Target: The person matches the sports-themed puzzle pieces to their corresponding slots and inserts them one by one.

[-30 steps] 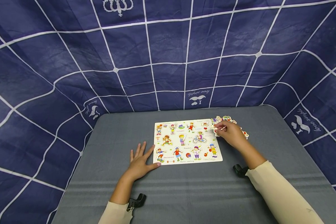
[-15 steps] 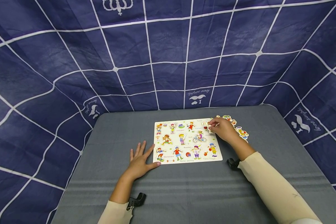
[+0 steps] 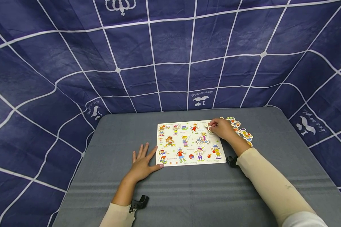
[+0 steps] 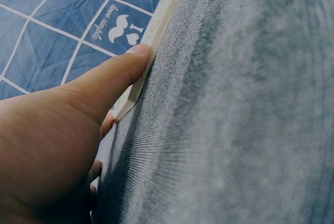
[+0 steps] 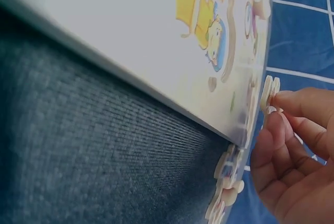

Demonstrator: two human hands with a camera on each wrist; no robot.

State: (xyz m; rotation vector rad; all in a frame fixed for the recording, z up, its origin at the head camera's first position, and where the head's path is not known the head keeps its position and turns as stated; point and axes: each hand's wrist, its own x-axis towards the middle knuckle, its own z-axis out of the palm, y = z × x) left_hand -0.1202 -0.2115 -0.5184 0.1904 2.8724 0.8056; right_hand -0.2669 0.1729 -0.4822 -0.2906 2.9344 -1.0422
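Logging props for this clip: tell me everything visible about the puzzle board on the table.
The puzzle board is a pale, thin rectangular panel, wood by its look, lying flat on the grey table. Its face carries small cartoon figures doing sports, in rows, with tiny captions too small to read. The left hand lies flat beside its near left corner, thumb against the edge. The right hand pinches a puzzle piece over the far right corner. Loose pieces lie just off its right edge.

my left hand (image 4: pixel 57 145) | thumb tip pressing pale wooden board edge (image 4: pixel 156 31) | grey ribbed table cloth (image 4: pixel 245 109) underneath
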